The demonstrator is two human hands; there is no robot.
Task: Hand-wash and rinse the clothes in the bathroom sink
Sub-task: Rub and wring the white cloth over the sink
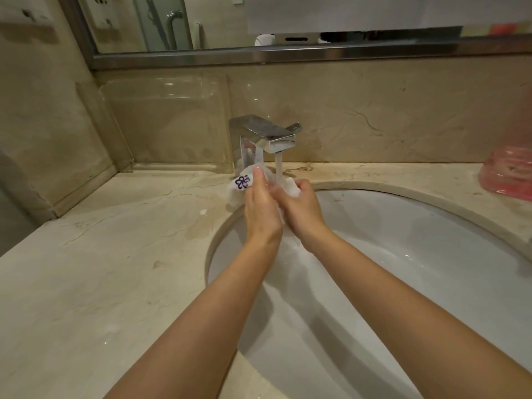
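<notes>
Clearly mid-rinse, judging by the running water: soaping not evidenced, wringing and any further garments yet to come. Held up under the stream [278,168] from the chrome tap [270,136], at the back rim of the sink [403,226]: a small white garment [239,187], wet and bunched, with a purple flower motif on the part sticking out to the left. Hard to tell what kind of garment, so crumpled. Left hand [260,203] wrapped over its left portion, fingers [259,172] curled round the cloth with one fingertip raised near the tap base. Right hand [302,205] clenched on the right-hand bunch, a white lump showing above the knuckles. Both hands touching, pressed together as if rubbing or squeezing the fabric between them. Below, cloudy water pooled in the basin. Around, a marbled surface [115,254] with damp patches, a clear tray [167,122] propped against the wall behind, a pink translucent container [506,174] at far right, a mirror [172,21] above.
</notes>
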